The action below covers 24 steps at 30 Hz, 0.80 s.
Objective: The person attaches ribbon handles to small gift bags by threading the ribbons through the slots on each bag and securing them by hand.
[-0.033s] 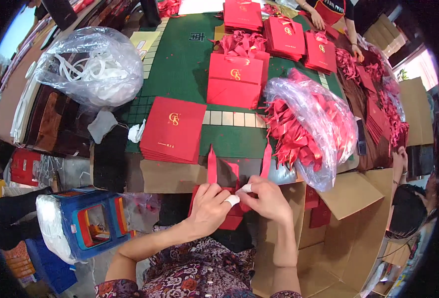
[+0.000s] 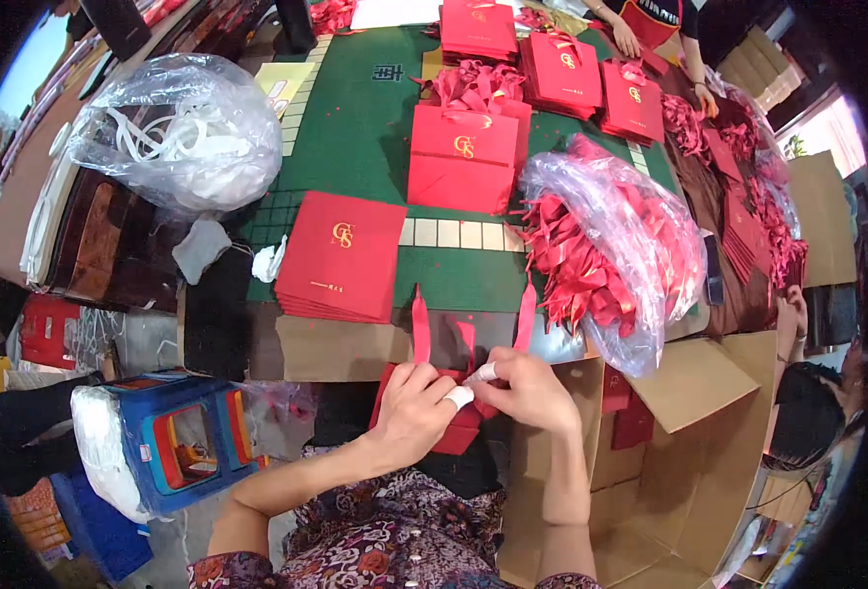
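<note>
Keeping both hands (image 2: 417, 404) (image 2: 527, 390) pinched on the middle ribbon (image 2: 467, 340), now shifted, at the red bag (image 2: 459, 439).

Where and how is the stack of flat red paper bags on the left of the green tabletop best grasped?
Probably the near edge of the stack, pinched top and bottom from the wearer's side: it lies flat, its stepped layers facing the wearer. A crumpled white wad beside its left edge makes that side look more awkward.

A clear plastic bag (image 2: 242, 93) containing white cords (image 2: 203, 147) lies at upper left, with a grey cloth (image 2: 201, 249) and crumpled white tissue (image 2: 269, 261) nearby and a blue stool (image 2: 139, 402) lower down.
</note>
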Motion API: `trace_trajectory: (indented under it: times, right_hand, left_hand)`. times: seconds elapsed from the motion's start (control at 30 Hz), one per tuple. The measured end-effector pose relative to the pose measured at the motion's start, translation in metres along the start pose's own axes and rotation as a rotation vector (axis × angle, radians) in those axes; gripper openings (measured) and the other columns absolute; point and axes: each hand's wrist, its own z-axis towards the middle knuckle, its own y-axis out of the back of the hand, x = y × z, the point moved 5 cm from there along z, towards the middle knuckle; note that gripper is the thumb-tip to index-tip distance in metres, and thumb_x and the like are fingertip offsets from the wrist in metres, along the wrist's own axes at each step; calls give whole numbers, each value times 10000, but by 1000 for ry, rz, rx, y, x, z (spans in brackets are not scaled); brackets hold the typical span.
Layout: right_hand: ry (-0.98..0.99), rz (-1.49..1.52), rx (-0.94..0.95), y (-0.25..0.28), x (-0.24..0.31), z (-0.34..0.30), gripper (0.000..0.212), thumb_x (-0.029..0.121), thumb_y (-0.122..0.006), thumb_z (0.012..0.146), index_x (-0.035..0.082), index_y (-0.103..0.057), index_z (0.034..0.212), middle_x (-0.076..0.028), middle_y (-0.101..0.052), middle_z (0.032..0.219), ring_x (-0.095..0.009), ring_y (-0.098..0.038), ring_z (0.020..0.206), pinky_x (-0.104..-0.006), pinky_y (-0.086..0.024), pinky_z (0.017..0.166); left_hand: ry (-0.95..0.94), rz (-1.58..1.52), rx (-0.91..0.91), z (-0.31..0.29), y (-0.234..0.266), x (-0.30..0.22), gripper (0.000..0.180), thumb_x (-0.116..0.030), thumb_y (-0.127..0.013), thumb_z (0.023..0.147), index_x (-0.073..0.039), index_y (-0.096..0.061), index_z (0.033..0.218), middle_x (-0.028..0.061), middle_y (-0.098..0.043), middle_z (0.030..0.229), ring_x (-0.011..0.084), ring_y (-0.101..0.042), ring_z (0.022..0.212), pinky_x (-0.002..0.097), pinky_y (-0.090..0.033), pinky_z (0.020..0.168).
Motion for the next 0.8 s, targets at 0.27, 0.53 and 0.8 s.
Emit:
trace_trajectory:
  times: [0.27, 0.53, 0.8]
  right_hand:
    - [-142, 419, -248, -13, -20, 22, 166, 167, -766, 794, 9, -717, 775, -47, -614, 691, -123, -565, 600, -296, -443, 576]
    - [0, 190, -304, 9, 2, -7, 215, 220, -731, 883, 17, -704, 949, -114, -676, 795, -223, -629, 669, -340, -488, 629]
    - [-215, 199, -196, 8, 26, -47, 167, 164, -753, 854, 44, -709, 962, -80, -691, 760, -153, -634, 621, -302, -505, 596]
  left_hand:
    - [72, -46, 54, -3, -3, 6, 144, -159, -745, 730, -96, -684, 845, 17, -608, 823, 226, -566, 823, 382, -411, 786]
    - [217, -112, 39, 4, 3, 32, 219, -273, -819, 739, -137, -675, 832, 20, -628, 775, 234, -585, 809, 380, -382, 762]
    - [229, -71, -57, 12, -2, 39, 270, -213, -810, 746, -101, -661, 940, 71, -624, 948, 275, -571, 846, 411, -401, 793]
